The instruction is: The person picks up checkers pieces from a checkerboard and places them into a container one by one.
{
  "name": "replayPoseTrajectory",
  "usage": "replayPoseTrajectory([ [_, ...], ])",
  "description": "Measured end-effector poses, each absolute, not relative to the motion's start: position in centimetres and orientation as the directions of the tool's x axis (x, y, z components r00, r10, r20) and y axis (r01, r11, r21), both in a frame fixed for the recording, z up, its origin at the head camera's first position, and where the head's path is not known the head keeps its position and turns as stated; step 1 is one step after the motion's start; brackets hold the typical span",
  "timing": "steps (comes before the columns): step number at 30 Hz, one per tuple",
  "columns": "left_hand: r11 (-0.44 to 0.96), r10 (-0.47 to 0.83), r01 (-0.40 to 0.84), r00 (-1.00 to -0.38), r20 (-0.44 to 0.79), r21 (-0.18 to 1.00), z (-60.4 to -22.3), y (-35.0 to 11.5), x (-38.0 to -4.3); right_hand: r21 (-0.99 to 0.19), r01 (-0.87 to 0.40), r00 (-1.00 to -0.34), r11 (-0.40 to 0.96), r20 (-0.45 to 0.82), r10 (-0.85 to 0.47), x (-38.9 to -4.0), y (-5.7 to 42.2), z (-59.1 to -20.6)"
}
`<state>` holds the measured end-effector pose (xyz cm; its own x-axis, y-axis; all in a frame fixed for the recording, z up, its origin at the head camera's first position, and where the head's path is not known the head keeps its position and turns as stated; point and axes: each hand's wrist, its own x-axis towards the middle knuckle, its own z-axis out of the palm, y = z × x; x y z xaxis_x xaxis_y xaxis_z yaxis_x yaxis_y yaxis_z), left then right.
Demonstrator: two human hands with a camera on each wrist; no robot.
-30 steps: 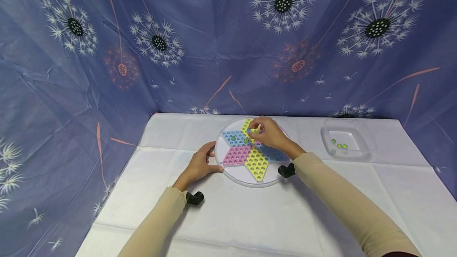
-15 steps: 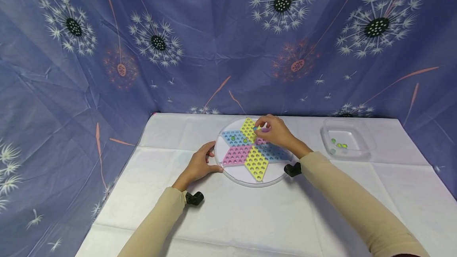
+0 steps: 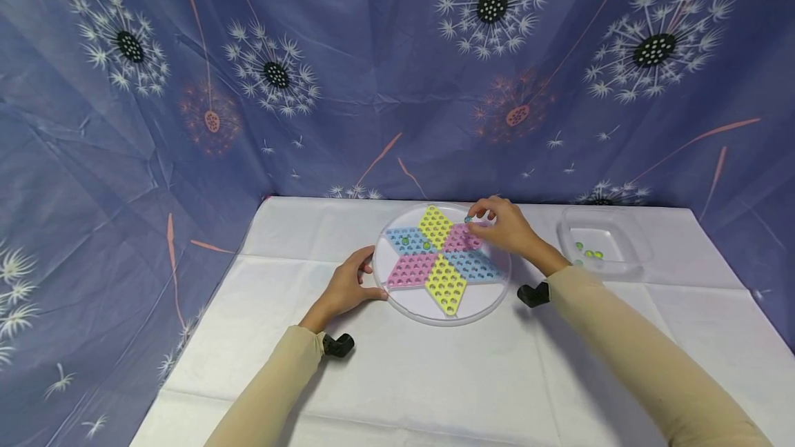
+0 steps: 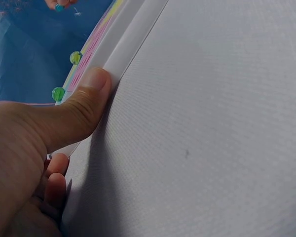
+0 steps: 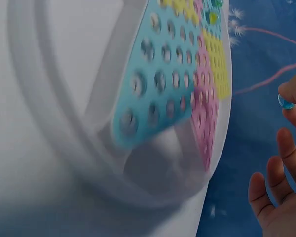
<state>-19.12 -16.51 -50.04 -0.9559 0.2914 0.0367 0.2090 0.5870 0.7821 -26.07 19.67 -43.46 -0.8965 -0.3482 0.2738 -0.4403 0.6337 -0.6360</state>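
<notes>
Blue marble point(image 5: 286, 102) sits between fingertips point(image 5: 295, 90) of the right grip point(image 3: 506, 227).

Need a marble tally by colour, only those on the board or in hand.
Greenish marbles on the board: 2
Blue marble pinched by the right hand: 1
Total: 3

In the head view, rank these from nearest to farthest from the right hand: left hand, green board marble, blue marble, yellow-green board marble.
1. Blue marble: pinched in the right hand.
2. Yellow-green marble: on the board, near its centre.
3. Green marble: on the board, farther left.
4. Left hand: at the board's left rim.
</notes>
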Motion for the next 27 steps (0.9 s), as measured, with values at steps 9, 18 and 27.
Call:
replayPoseTrajectory([
  [9,0.581,0.299,0.216,-0.953,0.041,0.785,-50.0,-16.6,-19.0,-0.604,-0.36,-0.933,0.71,0.234,-0.274,-25.5,24.0,-43.0],
  [18,0.576,0.301,0.22,-0.952,0.046,0.787,-50.0,-16.5,-19.0,-0.568,-0.313,-0.948,0.761,0.239,-0.211,-24.6,28.5,-42.6],
  [27,0.576,0.305,0.221,-0.951,0.044,0.787,-49.8,-16.4,-18.9,-0.567,-0.224,-0.972,0.793,0.188,-0.14,-23.5,32.1,-41.6],
])
